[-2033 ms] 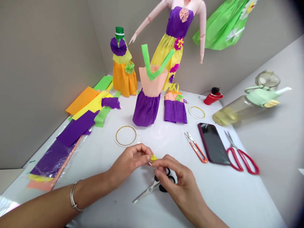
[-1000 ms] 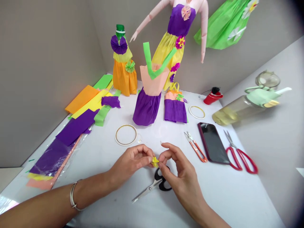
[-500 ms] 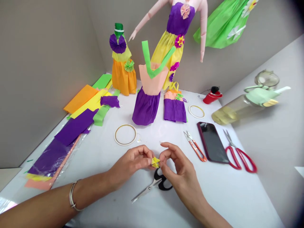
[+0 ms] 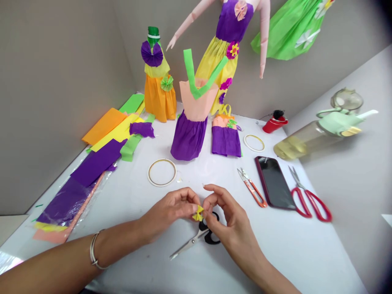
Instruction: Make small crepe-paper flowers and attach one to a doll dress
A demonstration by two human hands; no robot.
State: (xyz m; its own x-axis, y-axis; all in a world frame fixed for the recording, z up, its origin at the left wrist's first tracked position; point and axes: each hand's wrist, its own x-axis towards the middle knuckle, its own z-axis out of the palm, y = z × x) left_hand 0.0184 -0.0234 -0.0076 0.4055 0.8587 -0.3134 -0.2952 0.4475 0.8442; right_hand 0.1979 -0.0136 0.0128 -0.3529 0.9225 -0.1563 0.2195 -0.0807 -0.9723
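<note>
A small yellow paper bow point(image 4: 198, 214) is pinched between the fingertips of the left hand point(image 4: 170, 209) and the right hand point(image 4: 226, 212), its long axis tilted up rightward, just above a pair of scissors point(image 4: 196, 240).

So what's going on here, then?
A person is pinching a small yellow paper piece between their left hand and right hand. Black-handled scissors lie just below the hands on a white table. Behind them stand paper dresses, including a purple-and-peach one, with coloured paper sheets to the left.
</note>
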